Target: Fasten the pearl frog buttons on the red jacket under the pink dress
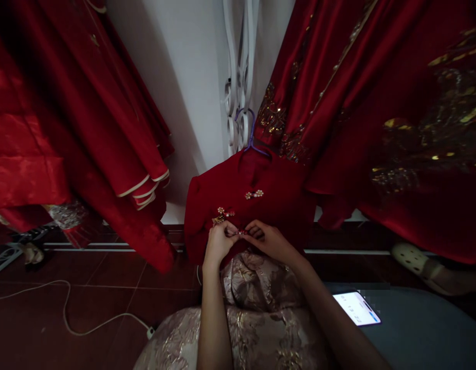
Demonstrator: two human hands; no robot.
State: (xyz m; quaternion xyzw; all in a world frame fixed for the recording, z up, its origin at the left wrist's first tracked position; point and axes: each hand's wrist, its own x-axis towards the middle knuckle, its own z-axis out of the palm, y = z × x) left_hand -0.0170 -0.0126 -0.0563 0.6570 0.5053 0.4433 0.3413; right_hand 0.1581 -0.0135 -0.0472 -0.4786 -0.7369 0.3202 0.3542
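Head view has a red jacket [284, 177] on a purple hanger [251, 145], with its lower front edge meeting the patterned brocade fabric [261, 329] over the person's lap. Both hands are working low on the front of that jacket. Left hand [223, 234] and right hand [266, 237] are nearly meeting, fingertips pinched around one little beaded fastening [241, 233]. Can't tell which bit of it each hand has, it's too small and the fingers cover most of it.

My read is that it's close finger work on that fastening, so a few tips. Pinch by the base or cord rather than the beads, since I'd guess those work loose if you tug them. Let one hand be the anchor and hold the cloth flat while the other does the fine moves, otherwise the front puckers. Keep the pull gentle too: the jacket is hanging up, so a hard yank probably swings it or drags it off the hanger.

Watch the gold ornament [218, 219] on the jacket's front, right beside the left hand, easy to snag I reckon. The upper beaded clasp [254, 195], higher on the jacket, makes a handy guide for lining things up. It's pretty dim around the jacket, and the lit phone [357, 308] off to its lower right could maybe help if angled this way.
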